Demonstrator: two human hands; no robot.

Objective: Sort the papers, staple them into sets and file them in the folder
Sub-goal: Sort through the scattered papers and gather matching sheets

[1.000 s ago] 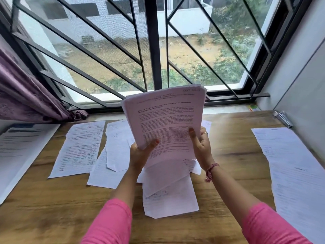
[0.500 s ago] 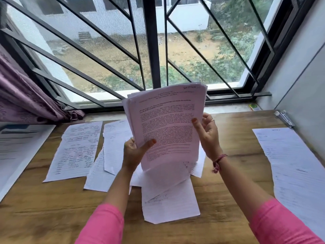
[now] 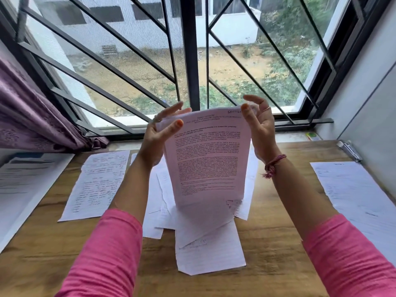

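A stack of printed papers (image 3: pixel 205 159) stands upright on its bottom edge, on top of loose handwritten sheets (image 3: pixel 210 251) in the middle of the wooden table (image 3: pixel 274 243). My left hand (image 3: pixel 158 136) holds the stack's top left corner, thumb in front and fingers behind. At the top right corner my right hand (image 3: pixel 260 125) holds it the same way, its fingers loosely spread. More handwritten sheets (image 3: pixel 98 183) lie flat to the left of the stack.
A long white sheet (image 3: pixel 353 200) lies at the table's right side, and a printed document (image 3: pixel 25 181) at the left edge. A small metal object (image 3: pixel 349 151) rests against the right wall. A purple curtain (image 3: pixel 32 116) hangs at left; a barred window stands behind.
The stack has come down from mid-air and now stands on the papers on the table. Both hands have slid from its lower sides up to its top corners.
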